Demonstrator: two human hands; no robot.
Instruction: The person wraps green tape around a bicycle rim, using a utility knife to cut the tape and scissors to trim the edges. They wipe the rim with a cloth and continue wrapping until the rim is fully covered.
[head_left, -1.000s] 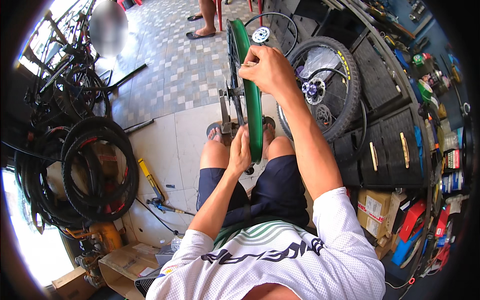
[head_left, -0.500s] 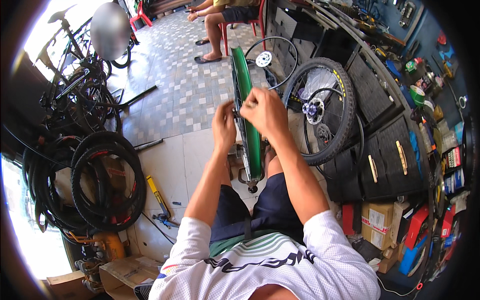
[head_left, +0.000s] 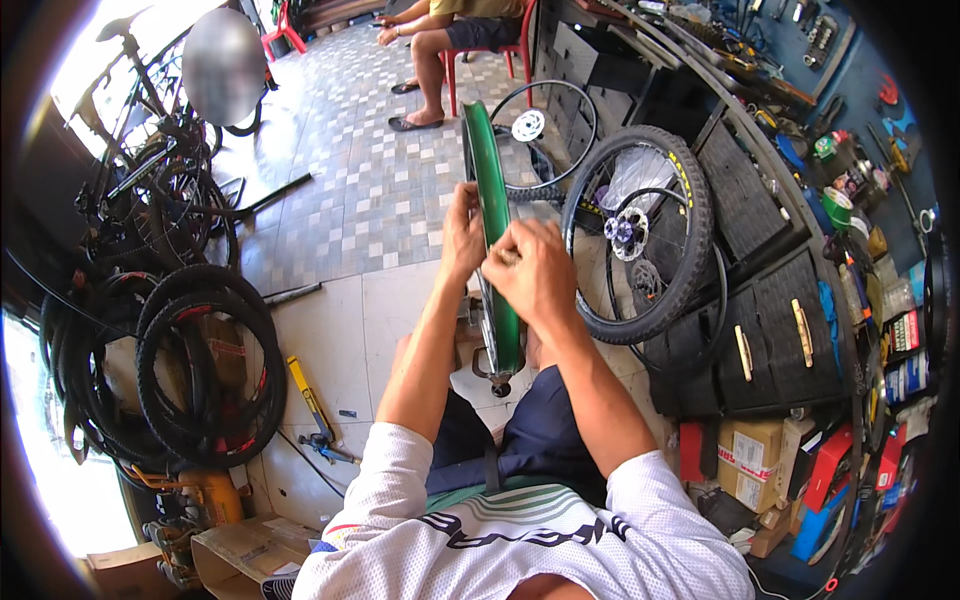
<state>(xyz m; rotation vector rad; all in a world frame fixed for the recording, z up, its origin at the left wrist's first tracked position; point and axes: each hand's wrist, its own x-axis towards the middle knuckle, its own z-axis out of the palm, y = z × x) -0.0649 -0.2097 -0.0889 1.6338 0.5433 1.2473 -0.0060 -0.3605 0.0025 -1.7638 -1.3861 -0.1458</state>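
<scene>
A bicycle wheel rim (head_left: 488,170) with a green inner band stands upright, edge-on, between my knees. Its lower end sits in a metal stand (head_left: 500,386) with a dark knob. My left hand (head_left: 463,232) is closed against the left side of the rim, fingers bent at its edge. On the other side, my right hand (head_left: 532,268) has its fingers curled and pinched over the green band, close to the left fingertips. Whatever small thing the right fingers hold is hidden by the hand.
At right a wheel with a knobby tyre (head_left: 690,235) leans on dark drawers (head_left: 780,340), below a cluttered workbench. Tyres (head_left: 205,365) are piled at left, near a yellow-handled tool (head_left: 310,395) on the floor. Ahead, a person sits on a red chair (head_left: 518,60); bicycles (head_left: 150,170) stand far left.
My right hand has moved down along the rim, and the left hand has shifted slightly right against it. The view has tilted a little.
</scene>
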